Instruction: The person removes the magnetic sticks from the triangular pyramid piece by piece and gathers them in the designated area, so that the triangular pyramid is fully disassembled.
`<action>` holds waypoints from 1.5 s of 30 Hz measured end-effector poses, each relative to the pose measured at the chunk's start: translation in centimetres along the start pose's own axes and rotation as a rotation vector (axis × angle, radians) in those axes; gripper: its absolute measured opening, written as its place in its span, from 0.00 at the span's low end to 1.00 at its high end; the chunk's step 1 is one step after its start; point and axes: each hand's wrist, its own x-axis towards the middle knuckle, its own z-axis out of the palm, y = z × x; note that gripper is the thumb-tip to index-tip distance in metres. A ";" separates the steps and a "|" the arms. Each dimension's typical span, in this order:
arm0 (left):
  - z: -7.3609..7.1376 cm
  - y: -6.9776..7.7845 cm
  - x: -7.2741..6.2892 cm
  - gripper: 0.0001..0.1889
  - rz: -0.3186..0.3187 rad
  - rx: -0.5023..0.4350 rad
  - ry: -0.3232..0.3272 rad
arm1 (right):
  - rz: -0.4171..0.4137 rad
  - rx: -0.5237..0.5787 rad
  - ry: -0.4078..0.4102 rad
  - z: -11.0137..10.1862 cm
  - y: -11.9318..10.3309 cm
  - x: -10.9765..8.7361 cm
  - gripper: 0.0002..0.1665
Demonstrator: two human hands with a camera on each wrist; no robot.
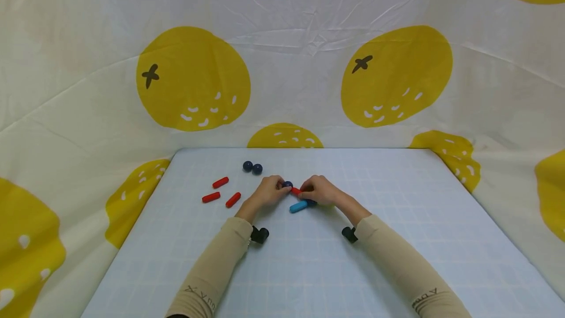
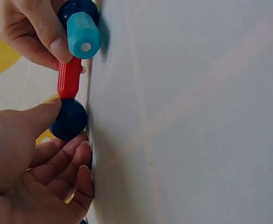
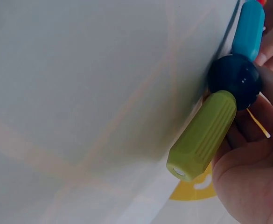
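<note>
My left hand (image 1: 267,191) pinches a dark blue ball (image 2: 70,119) between thumb and fingers. From that ball a red magnetic rod (image 2: 69,78) runs toward my right hand (image 1: 323,190), whose thumb and fingers grip the rod's other end. Close under the right hand is a second dark blue ball (image 3: 234,77), with a light blue rod (image 1: 298,206) and a yellow-green rod (image 3: 201,135) attached to it. Whether the red rod touches this second ball is hidden by the right hand's fingers.
Left of the hands lie three loose red rods, one of them the nearest red rod (image 1: 233,199). Farther back, two dark blue balls (image 1: 252,168) sit side by side. The table (image 1: 397,259) has a pale checked cover, and a fruit-print curtain (image 1: 295,82) hangs behind it.
</note>
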 end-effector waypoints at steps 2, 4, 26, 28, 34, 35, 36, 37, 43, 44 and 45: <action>0.0 0.0 0.0 0.17 -0.017 0.010 0.023 | -0.015 -0.001 0.001 0.0 0.0 0.0 0.11; -0.1 0.0 0.1 0.16 -0.038 0.031 0.050 | -0.012 0.004 -0.001 0.1 0.0 0.0 0.10; -2.8 -2.2 0.2 0.20 -0.175 0.080 0.205 | 0.021 0.001 -0.008 0.1 -0.6 -0.1 0.14; -2.9 -2.1 0.0 0.22 -0.181 0.082 0.199 | 0.032 -0.003 0.002 -0.1 -0.4 -0.4 0.17; -3.7 -1.7 -1.2 0.27 -0.202 0.107 0.198 | 0.044 -0.017 0.010 -0.9 0.3 -1.5 0.22; -3.8 -1.6 -1.5 0.27 -0.199 0.115 0.202 | 0.040 -0.014 0.005 -1.1 0.4 -1.8 0.22; -4.0 -1.5 -1.7 0.28 -0.193 0.120 0.208 | 0.033 -0.012 0.001 -1.3 0.4 -2.0 0.22; -4.1 -1.4 -1.9 0.28 -0.186 0.125 0.211 | 0.022 -0.011 -0.004 -1.4 0.5 -2.2 0.22; -3.9 -0.7 -2.7 0.24 -0.071 0.142 0.175 | -0.011 -0.008 -0.018 -1.6 1.3 -2.8 0.16; -3.6 -0.5 -2.8 0.23 -0.040 0.145 0.147 | -0.009 -0.003 -0.016 -1.6 1.5 -2.9 0.15; -3.4 -0.2 -2.9 0.22 -0.010 0.142 0.112 | -0.010 0.004 -0.014 -1.6 1.7 -2.9 0.15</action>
